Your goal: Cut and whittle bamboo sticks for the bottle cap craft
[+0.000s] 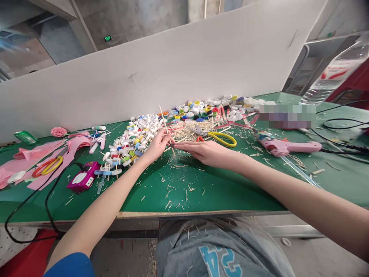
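My left hand (161, 142) is closed on a thin wooden stick (163, 117), which stands tilted, its upper end above the fingers and its lower end just over the table. Close against it on the right, my right hand (201, 149) has its fingers pressed together around a small dark object, too hidden to make out, that meets the stick. Behind the hands lies a heap of pale sticks and shavings (187, 132). Yellow-handled scissors (221, 138) rest just beyond my right hand. Left of my left hand is a pile of bottle caps with short sticks (138, 136).
A pink glue gun (291, 147) with a clear rod lies right. Left are a magenta power adapter (83, 177) with black cable, pink paper (29, 157) and orange-yellow scissors (49, 166). Loose caps (198, 109) line the white board (161, 65). A water bottle (336, 71) stands back right.
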A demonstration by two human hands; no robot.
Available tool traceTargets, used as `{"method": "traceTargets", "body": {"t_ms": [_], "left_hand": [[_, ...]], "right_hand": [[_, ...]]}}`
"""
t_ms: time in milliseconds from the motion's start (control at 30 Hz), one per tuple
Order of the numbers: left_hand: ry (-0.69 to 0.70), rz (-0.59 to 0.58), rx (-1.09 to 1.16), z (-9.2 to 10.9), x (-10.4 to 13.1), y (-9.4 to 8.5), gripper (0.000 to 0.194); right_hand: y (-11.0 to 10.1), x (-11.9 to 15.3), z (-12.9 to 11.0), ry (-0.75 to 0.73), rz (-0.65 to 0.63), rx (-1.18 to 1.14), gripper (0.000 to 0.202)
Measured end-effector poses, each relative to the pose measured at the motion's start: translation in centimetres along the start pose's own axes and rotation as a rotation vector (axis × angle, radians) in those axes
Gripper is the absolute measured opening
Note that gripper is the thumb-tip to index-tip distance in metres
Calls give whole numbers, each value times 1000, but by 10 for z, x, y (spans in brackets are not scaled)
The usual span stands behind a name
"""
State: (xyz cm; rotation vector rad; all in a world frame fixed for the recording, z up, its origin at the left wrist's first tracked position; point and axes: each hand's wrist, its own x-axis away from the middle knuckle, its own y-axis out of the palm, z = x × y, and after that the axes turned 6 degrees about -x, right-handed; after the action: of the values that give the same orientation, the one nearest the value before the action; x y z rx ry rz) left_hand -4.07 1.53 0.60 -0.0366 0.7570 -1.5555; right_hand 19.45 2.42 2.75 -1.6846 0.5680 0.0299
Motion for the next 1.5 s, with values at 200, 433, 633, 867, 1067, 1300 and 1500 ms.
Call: {"method": "traceTargets", "body": {"t_ms": [200, 433, 633, 867, 1067, 1300, 1500], "left_hand": [[18, 1, -28, 4, 1, 1, 20], [5, 5, -50, 3, 1, 0, 18], [28, -22, 1, 9, 3, 2, 17], [48, 16, 1, 11, 3, 2, 18], [59, -37, 45, 12, 3, 2, 20], [45, -17, 18, 9, 2, 2, 20], [42, -21, 17, 10, 3, 2, 21]], "right_hand": [[0, 3, -9, -43, -17, 218, 62], [-4, 5, -20, -86, -44, 410, 81], [-1, 4, -21, -41, -36, 354, 71], [3, 2, -20, 72, -5, 188, 62], [5, -1, -16, 99, 16, 100, 39], [5, 3, -14, 103, -2, 148, 51], [4, 2, -15, 116, -52, 202, 50]]}}
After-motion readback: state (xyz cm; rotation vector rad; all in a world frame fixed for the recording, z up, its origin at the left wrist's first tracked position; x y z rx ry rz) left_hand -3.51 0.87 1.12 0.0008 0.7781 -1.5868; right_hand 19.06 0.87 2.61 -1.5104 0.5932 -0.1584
